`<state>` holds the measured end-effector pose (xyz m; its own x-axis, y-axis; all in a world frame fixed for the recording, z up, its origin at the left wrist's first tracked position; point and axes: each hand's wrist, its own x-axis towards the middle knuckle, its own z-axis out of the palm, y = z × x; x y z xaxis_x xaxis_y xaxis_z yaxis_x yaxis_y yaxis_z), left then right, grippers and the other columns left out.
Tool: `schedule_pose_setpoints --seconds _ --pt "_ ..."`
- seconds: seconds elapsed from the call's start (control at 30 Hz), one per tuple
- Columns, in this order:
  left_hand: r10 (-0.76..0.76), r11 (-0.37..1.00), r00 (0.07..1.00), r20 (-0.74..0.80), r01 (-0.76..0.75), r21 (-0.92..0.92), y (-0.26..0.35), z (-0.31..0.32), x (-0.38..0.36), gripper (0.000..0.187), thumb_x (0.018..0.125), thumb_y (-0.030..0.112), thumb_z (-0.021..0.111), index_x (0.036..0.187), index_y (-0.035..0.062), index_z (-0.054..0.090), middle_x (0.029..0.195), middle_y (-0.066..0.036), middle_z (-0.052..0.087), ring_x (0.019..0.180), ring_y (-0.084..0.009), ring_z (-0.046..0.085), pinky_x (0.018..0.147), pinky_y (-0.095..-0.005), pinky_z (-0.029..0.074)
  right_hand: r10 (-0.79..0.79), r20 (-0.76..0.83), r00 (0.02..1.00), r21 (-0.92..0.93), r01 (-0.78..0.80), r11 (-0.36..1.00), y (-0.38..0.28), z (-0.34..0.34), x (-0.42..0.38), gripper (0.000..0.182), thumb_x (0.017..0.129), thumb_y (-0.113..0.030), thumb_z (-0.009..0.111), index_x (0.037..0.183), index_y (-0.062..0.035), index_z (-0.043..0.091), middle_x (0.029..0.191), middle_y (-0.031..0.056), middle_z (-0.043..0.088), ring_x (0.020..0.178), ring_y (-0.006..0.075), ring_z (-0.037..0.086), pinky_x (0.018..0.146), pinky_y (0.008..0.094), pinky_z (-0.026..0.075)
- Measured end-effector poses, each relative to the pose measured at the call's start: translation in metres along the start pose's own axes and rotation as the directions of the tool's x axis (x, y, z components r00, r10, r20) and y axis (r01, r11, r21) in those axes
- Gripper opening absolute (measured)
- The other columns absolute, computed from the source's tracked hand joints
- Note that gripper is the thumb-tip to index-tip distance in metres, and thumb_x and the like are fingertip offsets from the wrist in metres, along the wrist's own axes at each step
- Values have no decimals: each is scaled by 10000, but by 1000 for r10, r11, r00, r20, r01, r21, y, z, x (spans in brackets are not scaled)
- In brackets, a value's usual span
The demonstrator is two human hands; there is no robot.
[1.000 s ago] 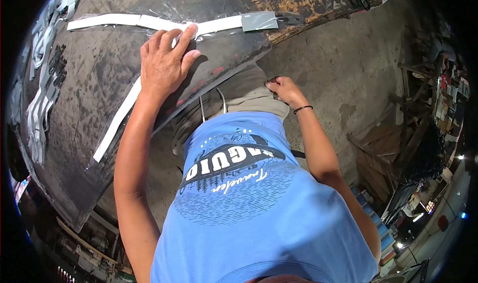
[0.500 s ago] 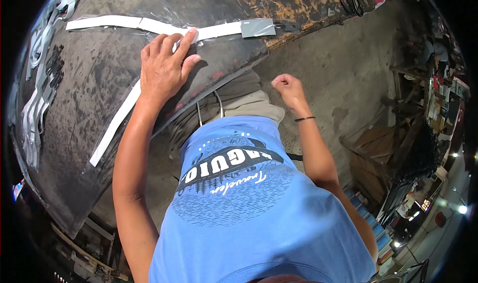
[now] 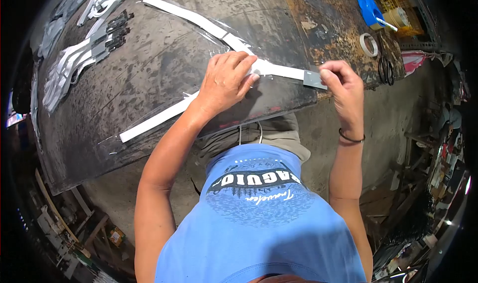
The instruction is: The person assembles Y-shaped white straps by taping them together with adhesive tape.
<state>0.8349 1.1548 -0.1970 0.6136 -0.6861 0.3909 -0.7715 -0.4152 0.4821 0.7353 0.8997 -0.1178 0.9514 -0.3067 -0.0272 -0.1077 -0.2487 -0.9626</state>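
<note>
Right hand (image 3: 342, 83) has come up to the grey tag (image 3: 313, 79), fingers pinched; can't tell if they've caught it. Left hand (image 3: 226, 81) still half-spread on the white strip (image 3: 186, 18). Both ends now attended.

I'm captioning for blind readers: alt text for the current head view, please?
A person's left hand rests on a white strip on a stained table; the right hand is at the strip's grey end. More strips lie bunched at left.

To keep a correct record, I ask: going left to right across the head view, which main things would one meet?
Bundled white straps with grey tags and black ends, left hand, flat grey rectangular tag, right hand, black looped object.
</note>
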Motion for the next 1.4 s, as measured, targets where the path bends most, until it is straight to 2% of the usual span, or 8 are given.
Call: schedule_pose_setpoints --seconds 0.17,0.5,0.57,0.7,0.77,1.2,1.27,1.4 --pt "-56 992 998 -14 58 110 -7 -3 -10 422 830 200 697 1232 130 592 1105 -89 593 1060 -277 556 901 -427 407 102 362 927 -138 -55 989 -6 37 48 166 888 -188 662 936 -29 651 834 -29 596 759 55 524 678 215 430" --pt "-73 984 997 -21 75 164 -10 9 -19 391 816 224 708 1192 196 604 1094 -60 558 1082 -272 523 907 -441 391 275 549 789 -328 -99 939 12 82 84 208 861 -208 620 862 1 628 748 -14 571 694 87 497 619 260 417" --pt "-68 985 997 -45 74 156 -10 11 -20 380 824 233 699 1187 179 603 1095 -61 557 1090 -270 519 919 -441 387 267 611 745 -330 -67 942 19 83 87 179 874 -226 634 871 -49 618 716 -56 525 624 34 450 549 207 369" --pt "-71 987 996 -56 78 144 -10 10 -22 368 831 241 690 1178 153 604 1099 -60 560 1097 -265 514 926 -442 384 310 618 722 -364 -86 927 18 88 88 167 870 -210 625 865 -44 620 708 -53 522 621 36 441 543 217 357" --pt "-66 987 996 -64 75 144 -10 10 -22 362 835 247 685 1170 133 607 1105 -59 565 1101 -259 511 929 -438 383 311 596 741 -434 -30 901 15 90 90 209 842 -202 623 862 6 643 758 39 615 715 127 543 657 295 449" --pt "-42 987 995 -90 55 150 -12 12 -21 349 818 254 693 1120 110 590 1083 -71 572 1077 -266 525 915 -432 379 221 522 824 -584 157 796 28 105 85 270 788 -260 662 799 9 640 817 173 670 748 291 647 682 401 488" --pt "-45 987 996 -79 57 153 -11 12 -21 359 812 250 697 1126 112 588 1074 -69 570 1072 -264 525 902 -430 380 84 468 880 -633 268 726 34 108 80 299 781 -261 716 825 7 591 755 162 635 722 284 624 667 392 475" --pt "-62 986 997 -50 69 152 -9 9 -20 359 823 227 695 1155 133 597 1095 -53 558 1092 -255 517 919 -428 386 95 378 921 -768 255 588 31 108 82 396 750 -315 766 850 -2 546 768 174 638 753 353 626 673 413 478"
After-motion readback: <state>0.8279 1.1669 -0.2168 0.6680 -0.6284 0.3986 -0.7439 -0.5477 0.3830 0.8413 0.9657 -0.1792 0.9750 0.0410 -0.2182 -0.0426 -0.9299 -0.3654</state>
